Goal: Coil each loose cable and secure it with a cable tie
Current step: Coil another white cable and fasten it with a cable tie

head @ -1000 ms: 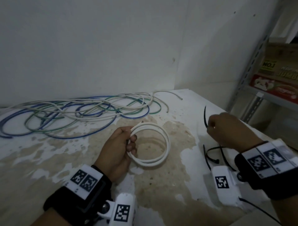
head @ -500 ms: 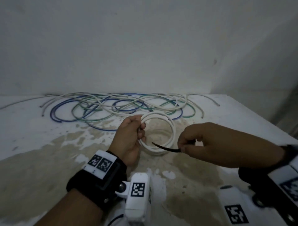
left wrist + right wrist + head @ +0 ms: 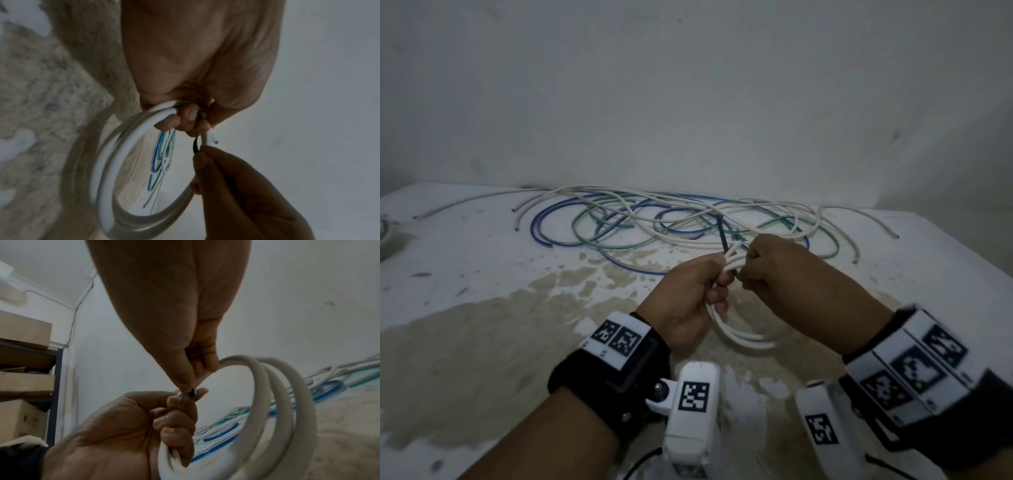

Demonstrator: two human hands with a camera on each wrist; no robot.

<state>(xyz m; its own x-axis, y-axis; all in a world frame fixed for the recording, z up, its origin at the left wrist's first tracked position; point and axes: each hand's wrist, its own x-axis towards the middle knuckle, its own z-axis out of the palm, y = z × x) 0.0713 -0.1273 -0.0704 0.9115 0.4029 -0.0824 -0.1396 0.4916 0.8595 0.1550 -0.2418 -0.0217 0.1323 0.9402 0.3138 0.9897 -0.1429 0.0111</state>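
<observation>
A white cable wound into a small coil [image 3: 739,337] hangs above the stained table [image 3: 482,325]; my left hand [image 3: 693,291] grips its upper side with curled fingers [image 3: 186,118]. The coil [image 3: 111,164] shows as several turns in the left wrist view, and the same coil [image 3: 287,410] fills the right wrist view. My right hand [image 3: 774,270] pinches a thin black cable tie [image 3: 723,240] beside the left fingers; its free end sticks up behind the coil. The tie [image 3: 196,145] runs under the bundle, and the tie [image 3: 192,393] sits between thumb and finger.
A tangle of loose white, blue and green cables [image 3: 671,222] lies at the back of the table by the wall. Cardboard boxes on a metal shelf [image 3: 26,378] stand off to one side. The table's right edge [image 3: 962,274] slopes away.
My right hand brought the black tie from the table's right side to the coil and now holds it against the bundle. The left hand raised the coil slightly.
</observation>
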